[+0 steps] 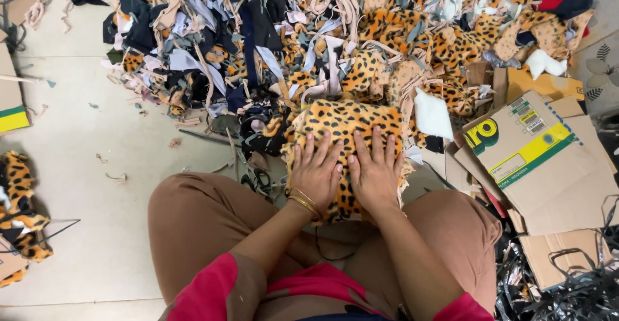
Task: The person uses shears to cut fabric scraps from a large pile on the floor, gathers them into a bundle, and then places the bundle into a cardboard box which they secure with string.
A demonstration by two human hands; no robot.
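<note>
Knees in brown trousers (193, 224) sit closest, me cross-legged on the pale tiled floor (71, 166). Both hands flat, fingers spread, gripping nothing: left hand (316, 169) and right hand (375, 171) press side by side on one leopard-print plush fabric piece (345, 121), which rests at my knees against the front edge of the scrap heap. Gold bangles (304, 201) on left wrist: two, as far as I can tell.

Risk, my read: the plush is slick and sits on loose strips, so uneven pressure could slide or bunch it; bangles could snag threads.

Count: one big heap of mixed fabric offcuts (271, 43), one printed flattened cardboard box (541, 160) to my right, black plastic strapping tangle (580, 282) by it.
</note>
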